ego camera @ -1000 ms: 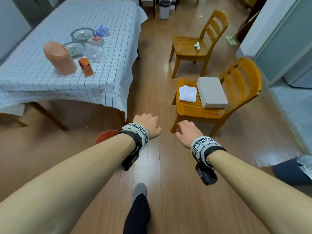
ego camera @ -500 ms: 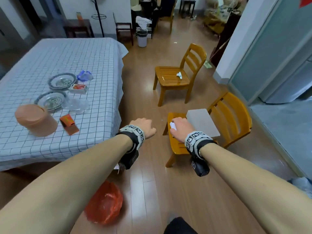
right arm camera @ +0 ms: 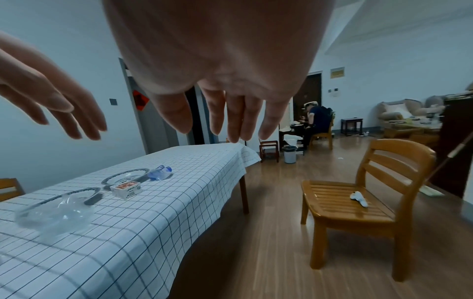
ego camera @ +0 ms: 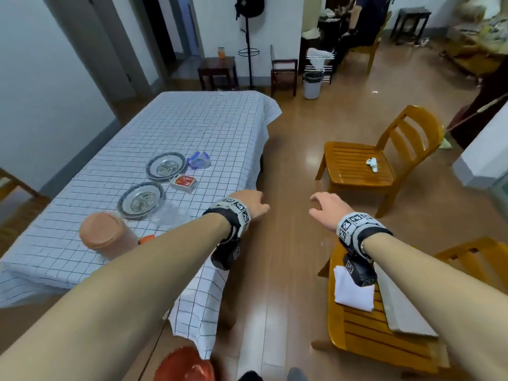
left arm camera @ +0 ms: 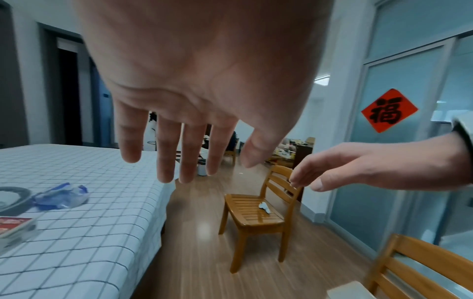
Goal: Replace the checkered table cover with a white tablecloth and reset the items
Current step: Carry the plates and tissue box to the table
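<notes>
Both hands held nothing: the left hand (ego camera: 248, 204) hovered with fingers straight and spread over the table's near right edge, and the right hand (ego camera: 328, 207) hung relaxed and loose over the floor beside it. The checkered cover (ego camera: 192, 127) was on the table, carrying two plates (ego camera: 165, 165), a card box (ego camera: 183, 183) and a tan bin (ego camera: 105, 235) toward the near end. The folded white tablecloth (ego camera: 350, 291) lay on the near chair (ego camera: 365, 336). Clearing should probably start with the plates, lifted level and one at a time.

Orange packet (ego camera: 146, 238) mostly hidden behind left forearm; red bag (ego camera: 187, 365) cut off by bottom edge; plate patterns blurred.
</notes>
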A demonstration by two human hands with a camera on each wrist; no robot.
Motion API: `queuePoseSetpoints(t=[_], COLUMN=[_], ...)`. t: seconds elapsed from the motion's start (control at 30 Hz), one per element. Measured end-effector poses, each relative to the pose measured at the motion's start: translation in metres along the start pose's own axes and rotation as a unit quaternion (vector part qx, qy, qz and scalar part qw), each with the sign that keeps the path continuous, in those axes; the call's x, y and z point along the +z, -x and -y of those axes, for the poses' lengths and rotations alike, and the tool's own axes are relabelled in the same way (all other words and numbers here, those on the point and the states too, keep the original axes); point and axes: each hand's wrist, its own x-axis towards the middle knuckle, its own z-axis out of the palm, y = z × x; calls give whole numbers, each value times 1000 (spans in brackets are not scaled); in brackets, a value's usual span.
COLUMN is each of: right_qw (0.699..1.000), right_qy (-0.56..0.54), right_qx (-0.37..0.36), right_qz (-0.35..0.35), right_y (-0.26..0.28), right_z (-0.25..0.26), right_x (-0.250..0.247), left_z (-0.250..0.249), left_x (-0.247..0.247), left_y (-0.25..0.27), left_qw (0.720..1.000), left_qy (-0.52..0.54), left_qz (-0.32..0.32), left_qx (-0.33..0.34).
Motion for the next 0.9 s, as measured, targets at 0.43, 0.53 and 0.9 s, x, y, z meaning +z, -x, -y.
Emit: queuePoseSetpoints(t=[0.43, 0.53, 0.9], right_qw=[993, 989, 960], right_qy=[20, 42, 107], right_qx=[-90, -101, -181], right_qz=[68, 104, 186], right_y=[-272, -331, -496], right_z=[95, 127, 257], right_x=[15, 21, 36], left_z=[174, 224, 362], left_x=[-34, -32, -29], left_y=[-166, -205, -270], left_qw=[986, 979, 946], left_qy=[101, 127, 180], left_qz=[0, 25, 82], left_qx=[-134, -158, -257])
